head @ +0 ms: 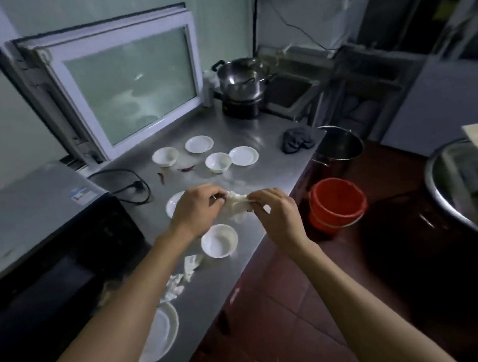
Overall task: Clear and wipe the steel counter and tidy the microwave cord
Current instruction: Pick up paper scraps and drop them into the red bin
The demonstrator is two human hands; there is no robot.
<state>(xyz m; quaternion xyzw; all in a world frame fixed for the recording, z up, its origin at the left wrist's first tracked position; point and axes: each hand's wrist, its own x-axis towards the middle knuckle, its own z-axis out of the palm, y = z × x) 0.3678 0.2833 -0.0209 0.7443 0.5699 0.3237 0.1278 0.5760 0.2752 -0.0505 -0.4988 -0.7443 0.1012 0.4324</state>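
From the head view, a crumpled white tissue (238,206) is held above the steel counter (238,268) between both hands. It is pinched by the curled fingers of the left hand (197,209) at one end and by those of the right hand (275,215) at the other. White bowls and saucers are scattered over the counter, one bowl (219,241) just below the hands. More crumpled tissues (182,275) lie beside the left forearm. The microwave (38,237) is set at the left, and its black cord (132,185) is looped on the counter behind it. A dark rag (297,140) lies near the far edge, and a red bucket (335,205) stands on the floor.
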